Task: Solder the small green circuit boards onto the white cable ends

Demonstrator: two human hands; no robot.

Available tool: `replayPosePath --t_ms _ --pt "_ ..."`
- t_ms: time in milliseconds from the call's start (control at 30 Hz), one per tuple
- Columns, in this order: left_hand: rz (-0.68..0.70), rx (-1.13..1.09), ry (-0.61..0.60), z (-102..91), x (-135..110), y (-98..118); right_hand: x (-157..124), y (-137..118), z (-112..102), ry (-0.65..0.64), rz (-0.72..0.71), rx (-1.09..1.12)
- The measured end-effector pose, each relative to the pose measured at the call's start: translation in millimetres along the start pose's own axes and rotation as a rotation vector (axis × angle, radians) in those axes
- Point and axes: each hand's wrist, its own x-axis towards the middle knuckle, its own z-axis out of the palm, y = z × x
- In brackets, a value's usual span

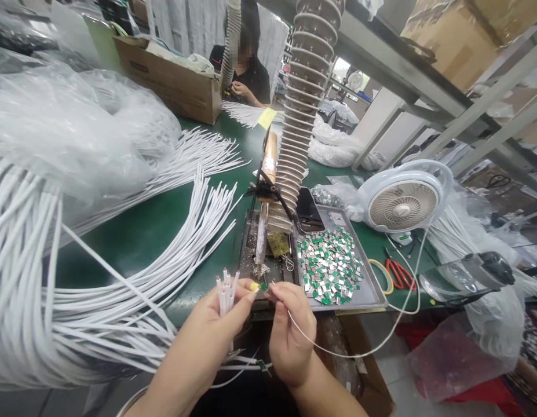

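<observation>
My left hand (216, 324) is closed around a bunch of short white cable ends (225, 294) with reddish tips. A yellow covering (254, 286) shows at its fingertips, close to a small green circuit board (263, 286). My right hand (292, 333) pinches a thin pale wire (333, 352), which loops away to the right. Both sets of fingertips meet just below the tip of a soldering iron (261, 237), fixed upright in a stand. Which fingers bear the board, I cannot tell. Another small green board (262, 365) hangs on a cable under my hands.
A metal tray (372, 289) of small green-and-silver connectors lies right of the iron, with a phone (309, 211) at its back. Beyond are red pliers (398, 272), tape (383, 277) and a fan (402, 202). White cables (133, 278) cover the left. A ribbed hose (305, 104) hangs centrally; a co-worker (251, 75) sits opposite.
</observation>
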Motion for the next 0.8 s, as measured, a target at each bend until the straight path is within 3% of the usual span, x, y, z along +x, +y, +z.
replayPosePath --t_ms 367,667,800 --pt "0.091 0.259 -0.075 -10.7 -1 -8 1 -2 -2 -0.075 0.074 -0.06" --pt "0.126 0.375 -0.159 -11.2 -2 3 3 -2 -4 -0.104 -0.03 -0.037" --pt "0.186 0.378 -0.131 -9.2 -1 4 1 -2 -4 -0.044 0.013 -0.023"
